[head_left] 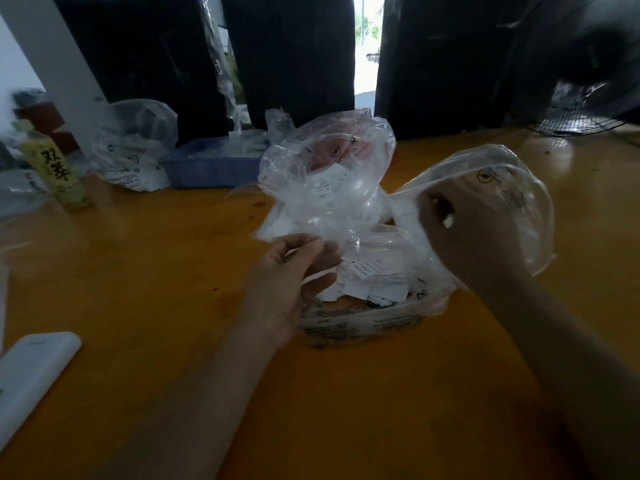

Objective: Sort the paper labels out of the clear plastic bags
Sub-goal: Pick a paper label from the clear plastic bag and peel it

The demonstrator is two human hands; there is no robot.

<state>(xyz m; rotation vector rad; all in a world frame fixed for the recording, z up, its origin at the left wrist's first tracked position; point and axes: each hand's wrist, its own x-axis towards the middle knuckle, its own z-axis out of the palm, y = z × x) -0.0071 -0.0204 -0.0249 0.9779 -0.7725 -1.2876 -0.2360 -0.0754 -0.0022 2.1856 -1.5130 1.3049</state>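
Right hand (460,233): raised above the bench, fingers curled tight around a gathered fold of a clear plastic bag (512,199), which balloons out behind the wrist.
Left hand (294,271): thumb and fingertips pinch a thin film edge of the bag pile (329,188).
Bag pile: crumpled, glossy, see-through plastic heaped at the bench's middle, black print and round symbols on it.
Paper labels (374,282): small white slips with dark print, loosely heaped in the open lower bag between the two hands; a few more show through the upper bag.
Bench (138,271): orange-brown wood.
Blue tray (204,168): behind the pile, to the left.
Further bag (131,147): left of the tray, holding white slips.
Green bottle (59,168): far left, upright.
White device (31,372): near-left edge.
Fan (581,98): far right.
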